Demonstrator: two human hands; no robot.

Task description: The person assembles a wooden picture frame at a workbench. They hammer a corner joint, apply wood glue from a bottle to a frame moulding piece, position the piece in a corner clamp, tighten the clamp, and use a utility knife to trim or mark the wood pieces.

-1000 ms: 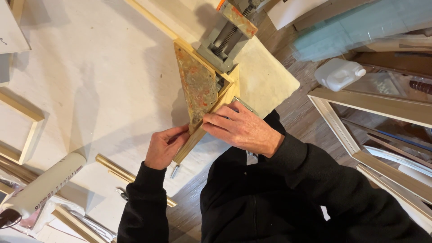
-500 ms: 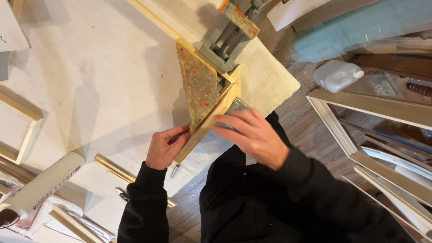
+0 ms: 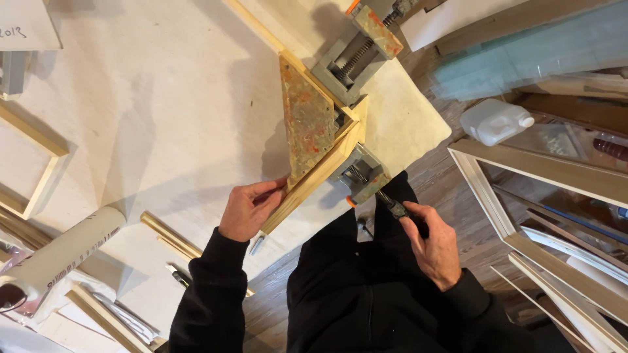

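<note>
1. A person's right hand (image 3: 433, 245), nearest the body, closes its fingers around the dark handle (image 3: 400, 210) of a corner clamp's screw, off the tabletop's edge.
2. The left hand (image 3: 250, 209) pinches the near end of a pale wooden moulding strip (image 3: 313, 185), thumb on top.
3. Beyond, the grey corner clamp (image 3: 347, 111) with its mottled triangular plate (image 3: 306, 124) holds two strips at a right angle on the white tabletop (image 3: 163, 98).
4. A white plastic jug (image 3: 494, 121) stands farther right.

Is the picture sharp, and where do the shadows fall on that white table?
Head view: mostly sharp; soft shadows lie on the white table left of the corner clamp and left hand; no strong glare; the right hand and crank handle look clear.
</note>
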